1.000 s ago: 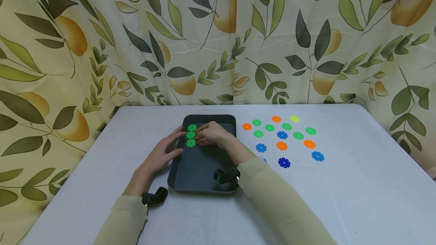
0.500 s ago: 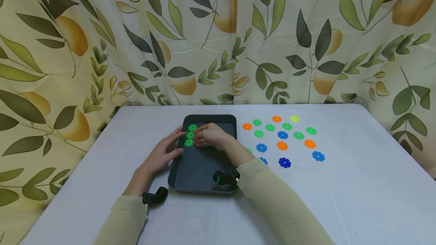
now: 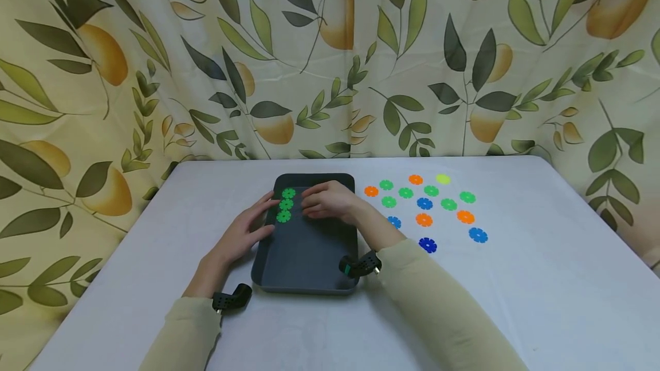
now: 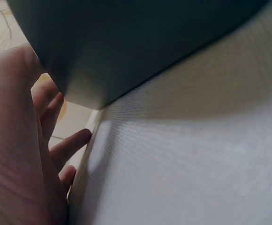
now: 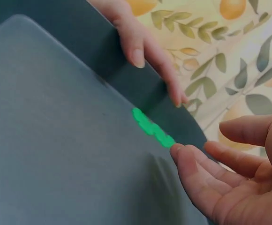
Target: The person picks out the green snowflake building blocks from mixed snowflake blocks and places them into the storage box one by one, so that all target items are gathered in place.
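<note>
Three green notched discs (image 3: 286, 204) lie in a column along the left side of a dark grey tray (image 3: 309, 268). My left hand (image 3: 250, 228) rests on the tray's left rim, its thumb and a finger reaching over the edge. Other fingers of the left hand (image 4: 63, 147) hang loosely outside the tray wall in the left wrist view. Over the tray, just right of the discs, my right hand (image 3: 330, 200) has loosely bent fingers and nothing between them. From the right wrist, its fingertips (image 5: 177, 150) appear close to the green discs (image 5: 152, 129).
Right of the tray, loose notched discs are scattered on the white tablecloth (image 3: 526, 279): several green (image 3: 449, 204), orange (image 3: 424, 220) and blue (image 3: 478, 235), and one yellow (image 3: 443, 179). A leaf-and-fruit patterned curtain (image 3: 330, 102) hangs behind the table.
My right hand pushed the lower green discs slightly left, straightening the column against the tray's side, then drew back to the right. The left hand stayed at the rim.
</note>
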{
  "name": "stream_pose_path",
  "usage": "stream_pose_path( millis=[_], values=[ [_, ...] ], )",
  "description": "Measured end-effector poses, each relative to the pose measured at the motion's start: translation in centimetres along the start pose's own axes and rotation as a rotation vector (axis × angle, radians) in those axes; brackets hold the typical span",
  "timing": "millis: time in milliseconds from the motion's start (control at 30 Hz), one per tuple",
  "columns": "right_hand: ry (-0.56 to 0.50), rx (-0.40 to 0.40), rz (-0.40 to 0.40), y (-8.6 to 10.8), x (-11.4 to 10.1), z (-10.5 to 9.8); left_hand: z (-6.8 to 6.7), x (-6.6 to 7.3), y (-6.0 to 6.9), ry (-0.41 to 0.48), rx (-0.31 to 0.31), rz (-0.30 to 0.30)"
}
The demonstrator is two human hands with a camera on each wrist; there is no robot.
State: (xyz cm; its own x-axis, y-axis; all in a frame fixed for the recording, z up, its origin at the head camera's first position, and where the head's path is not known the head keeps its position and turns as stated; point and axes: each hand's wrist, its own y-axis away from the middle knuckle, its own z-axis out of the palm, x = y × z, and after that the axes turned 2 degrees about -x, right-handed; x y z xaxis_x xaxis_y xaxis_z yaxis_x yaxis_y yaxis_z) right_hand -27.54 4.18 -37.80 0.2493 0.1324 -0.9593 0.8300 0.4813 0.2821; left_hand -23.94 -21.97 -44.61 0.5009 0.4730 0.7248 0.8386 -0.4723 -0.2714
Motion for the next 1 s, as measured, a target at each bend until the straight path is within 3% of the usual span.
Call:
stream_pose_path(
  millis=[233, 567, 800, 1000],
  values=[
    [0.023, -0.029, -0.04, 1.7, -0.6, -2.2, 0.0, -0.2, 0.0, -0.003, 0.002, 0.011],
    [0.153, -0.015, -0.054, 4.7, -1.3, -4.9, 0.0, -0.2, 0.1, -0.002, 0.003, 0.012],
    [0.282, -0.056, -0.079, 6.5, -1.3, -6.6, 0.0, -0.2, 0.1, -0.004, 0.006, 0.019],
    [0.321, -0.078, -0.065, 7.6, -1.0, -7.9, 0.0, 0.0, 0.1, -0.014, 0.002, 0.001]
  ],
)
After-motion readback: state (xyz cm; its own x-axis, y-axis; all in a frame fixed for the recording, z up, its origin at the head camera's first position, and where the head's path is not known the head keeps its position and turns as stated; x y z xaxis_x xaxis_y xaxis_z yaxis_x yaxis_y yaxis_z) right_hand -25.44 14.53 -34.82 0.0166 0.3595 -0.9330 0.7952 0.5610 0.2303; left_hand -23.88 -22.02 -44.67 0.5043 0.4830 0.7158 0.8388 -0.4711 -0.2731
